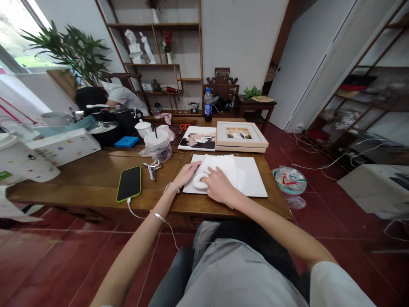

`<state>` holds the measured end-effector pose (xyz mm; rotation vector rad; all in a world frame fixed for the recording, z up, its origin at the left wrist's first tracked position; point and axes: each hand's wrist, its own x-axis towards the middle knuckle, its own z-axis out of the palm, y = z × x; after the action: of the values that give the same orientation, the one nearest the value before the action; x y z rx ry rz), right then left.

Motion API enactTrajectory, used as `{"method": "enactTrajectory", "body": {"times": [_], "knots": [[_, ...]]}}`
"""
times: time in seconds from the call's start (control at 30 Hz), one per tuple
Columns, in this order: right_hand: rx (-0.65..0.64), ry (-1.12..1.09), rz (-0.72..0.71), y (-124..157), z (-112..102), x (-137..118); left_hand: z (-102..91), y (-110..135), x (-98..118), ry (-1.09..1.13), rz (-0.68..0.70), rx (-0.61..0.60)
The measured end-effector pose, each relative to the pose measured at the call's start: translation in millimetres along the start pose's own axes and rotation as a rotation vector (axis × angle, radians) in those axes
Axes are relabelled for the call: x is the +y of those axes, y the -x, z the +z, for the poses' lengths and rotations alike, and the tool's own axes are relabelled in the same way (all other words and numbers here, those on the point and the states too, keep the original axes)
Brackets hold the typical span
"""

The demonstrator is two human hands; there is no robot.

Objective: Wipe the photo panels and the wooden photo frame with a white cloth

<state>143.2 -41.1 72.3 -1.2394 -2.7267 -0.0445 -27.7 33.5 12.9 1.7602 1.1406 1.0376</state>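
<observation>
A soft white folded bundle [227, 164], cloth or foam wrap, lies on a flat white board [254, 177] near the table's front edge. At the bundle's left side rests my left hand [188, 174], its fingers stretched out along the edge. My right hand [220, 184] presses into the front of the bundle with bent fingers that seem to grip a fold; the fingertips partly sink into the white material. Whatever is inside the bundle, if anything, stays hidden.
Behind the board lie a framed picture [241, 135] and a photo print [197, 138]. To the left are a phone [129, 183] on a cable, a metal clamp-like piece [152, 169] and a lidded plastic cup [156, 145]. A person [123, 96] leans down beyond the table.
</observation>
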Motion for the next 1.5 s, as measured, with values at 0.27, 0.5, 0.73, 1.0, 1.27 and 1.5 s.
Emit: {"method": "enactTrajectory", "body": {"times": [0.27,0.5,0.73,1.0,1.27,1.5], "knots": [[-0.113,-0.251,-0.424,28.7,-17.3,8.7,-0.7,-2.0,1.1,0.080,-0.025,-0.067],[-0.184,-0.331,-0.255,53.2,-35.4,51.0,6.2,8.5,6.9,-0.362,0.202,-0.048],[0.010,-0.273,0.016,57.5,-21.8,82.9,9.9,10.3,3.1,-0.477,0.279,-0.065],[-0.049,-0.265,-0.013,-31.7,-24.6,85.9,7.3,9.2,4.3,-0.511,0.278,-0.061],[-0.098,-0.196,0.065,-99.1,-18.8,59.5,5.3,9.0,7.0,-0.533,0.294,-0.047],[-0.116,-0.157,0.204,-47.6,-35.9,110.2,7.7,9.3,3.6,-0.489,0.276,-0.040]]}}
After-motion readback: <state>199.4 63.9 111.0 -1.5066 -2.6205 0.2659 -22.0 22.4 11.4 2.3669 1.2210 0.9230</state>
